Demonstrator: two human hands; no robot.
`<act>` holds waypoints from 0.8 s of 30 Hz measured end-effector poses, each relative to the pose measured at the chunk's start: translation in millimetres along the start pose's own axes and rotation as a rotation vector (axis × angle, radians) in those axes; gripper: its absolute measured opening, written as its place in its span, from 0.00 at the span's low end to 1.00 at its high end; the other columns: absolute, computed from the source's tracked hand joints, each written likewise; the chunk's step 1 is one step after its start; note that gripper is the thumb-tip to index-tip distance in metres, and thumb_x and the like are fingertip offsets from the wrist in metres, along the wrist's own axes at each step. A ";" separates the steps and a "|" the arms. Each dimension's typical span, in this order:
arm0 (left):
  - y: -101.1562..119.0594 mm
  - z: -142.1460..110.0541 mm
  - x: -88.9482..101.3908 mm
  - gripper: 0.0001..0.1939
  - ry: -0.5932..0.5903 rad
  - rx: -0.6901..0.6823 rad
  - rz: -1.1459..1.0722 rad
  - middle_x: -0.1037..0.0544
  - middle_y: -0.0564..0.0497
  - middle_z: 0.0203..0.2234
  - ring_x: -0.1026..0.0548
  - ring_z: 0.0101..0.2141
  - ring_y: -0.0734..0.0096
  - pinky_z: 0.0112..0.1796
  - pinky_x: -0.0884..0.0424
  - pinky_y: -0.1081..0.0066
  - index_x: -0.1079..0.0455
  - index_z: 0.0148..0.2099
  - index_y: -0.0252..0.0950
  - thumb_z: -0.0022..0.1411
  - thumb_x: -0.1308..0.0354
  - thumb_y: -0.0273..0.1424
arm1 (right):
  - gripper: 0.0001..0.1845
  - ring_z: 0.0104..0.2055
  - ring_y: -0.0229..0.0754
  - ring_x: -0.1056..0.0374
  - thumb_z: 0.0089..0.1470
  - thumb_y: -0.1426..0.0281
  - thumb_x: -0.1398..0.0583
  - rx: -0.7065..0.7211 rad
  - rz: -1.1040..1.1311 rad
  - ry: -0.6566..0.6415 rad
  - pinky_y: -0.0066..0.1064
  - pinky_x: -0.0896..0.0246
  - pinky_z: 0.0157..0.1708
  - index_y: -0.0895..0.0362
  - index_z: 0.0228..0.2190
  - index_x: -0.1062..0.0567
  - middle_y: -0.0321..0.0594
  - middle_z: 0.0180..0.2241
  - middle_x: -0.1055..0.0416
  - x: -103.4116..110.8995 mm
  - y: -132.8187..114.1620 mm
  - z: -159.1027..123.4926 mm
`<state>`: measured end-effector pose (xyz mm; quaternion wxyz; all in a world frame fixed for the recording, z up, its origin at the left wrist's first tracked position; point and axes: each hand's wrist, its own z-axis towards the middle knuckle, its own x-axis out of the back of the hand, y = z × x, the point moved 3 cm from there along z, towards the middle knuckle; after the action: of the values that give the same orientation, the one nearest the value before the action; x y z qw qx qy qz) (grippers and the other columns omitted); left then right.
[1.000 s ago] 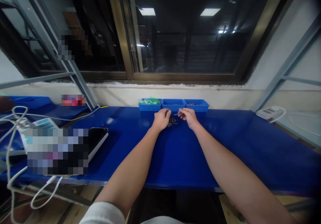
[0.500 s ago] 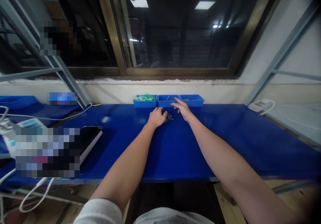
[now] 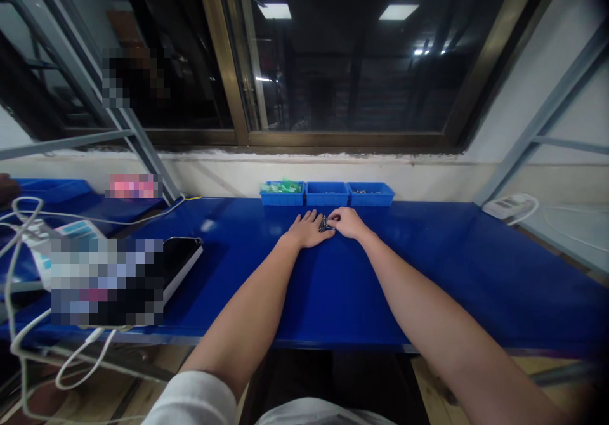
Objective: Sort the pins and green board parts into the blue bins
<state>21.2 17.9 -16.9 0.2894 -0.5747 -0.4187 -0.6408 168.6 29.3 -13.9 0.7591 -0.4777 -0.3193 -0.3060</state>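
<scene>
A small pile of thin, dark and shiny screw-like metal pieces [image 3: 324, 224] lies on the blue table between my two hands. My left hand [image 3: 307, 229] rests flat on the left of it, fingers stretched forward and thumb out along the near side. On the right, my right hand [image 3: 348, 222] has its thumb and fingertips pinched together at the pile's edge, on a small metal piece that is mostly hidden. Beyond the hands stand three blue bins: a left bin [image 3: 282, 200] with green and white packets, a middle bin [image 3: 327, 199], and a right bin [image 3: 371, 199] holding small metal pieces.
The blue table [image 3: 228, 279] runs up to the wall below a window. To the left lies a dark device [image 3: 183, 257] with white cables [image 3: 88, 377], partly blurred out. A white power strip [image 3: 509, 207] sits at the right. Another person's hand [image 3: 8, 189] shows at the far left.
My right hand has come back from over the middle bin down to the pile, its fingers closing. My left hand has flattened beside the pile. Another person's hand has appeared at far left.
</scene>
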 end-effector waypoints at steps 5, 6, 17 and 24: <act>-2.0 1.9 -1.3 0.41 0.063 -0.021 -0.086 0.51 0.40 0.62 0.56 0.61 0.52 0.56 0.58 0.50 0.48 0.62 0.37 0.54 0.60 0.58 | 0.03 0.31 0.41 0.32 0.43 0.69 0.38 0.016 0.070 0.026 0.31 0.41 0.35 0.54 0.25 0.23 0.40 0.26 0.26 -1.9 7.6 1.3; -2.3 2.0 -1.2 0.41 0.076 -0.021 -0.094 0.50 0.40 0.61 0.55 0.61 0.52 0.56 0.58 0.50 0.47 0.62 0.37 0.54 0.59 0.58 | 0.03 0.30 0.41 0.33 0.43 0.69 0.38 0.016 0.075 0.031 0.31 0.42 0.35 0.54 0.24 0.23 0.40 0.25 0.26 -1.6 8.4 0.9; 4.1 -3.1 14.4 0.27 0.336 -0.110 -0.124 0.30 0.40 0.48 0.32 0.48 0.59 0.47 0.38 0.64 0.37 0.53 0.33 0.59 0.54 0.47 | 0.13 0.29 0.39 0.36 0.54 0.65 0.48 0.105 0.062 0.080 0.29 0.47 0.31 0.56 0.26 0.27 0.40 0.26 0.28 5.7 -9.0 -4.8; 12.8 -3.4 25.2 0.14 0.433 -0.166 -0.097 0.25 0.47 0.33 0.28 0.35 0.68 0.40 0.35 0.71 0.29 0.36 0.35 0.63 0.55 0.34 | 0.19 0.23 0.36 0.41 0.53 0.59 0.49 0.057 0.225 0.107 0.28 0.49 0.26 0.57 0.19 0.33 0.36 0.19 0.34 8.1 -13.1 -3.1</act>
<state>26.0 11.6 10.5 0.2932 -0.4248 -0.3200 -0.7945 164.1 20.5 -1.7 0.8179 -0.4716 -0.2315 -0.2345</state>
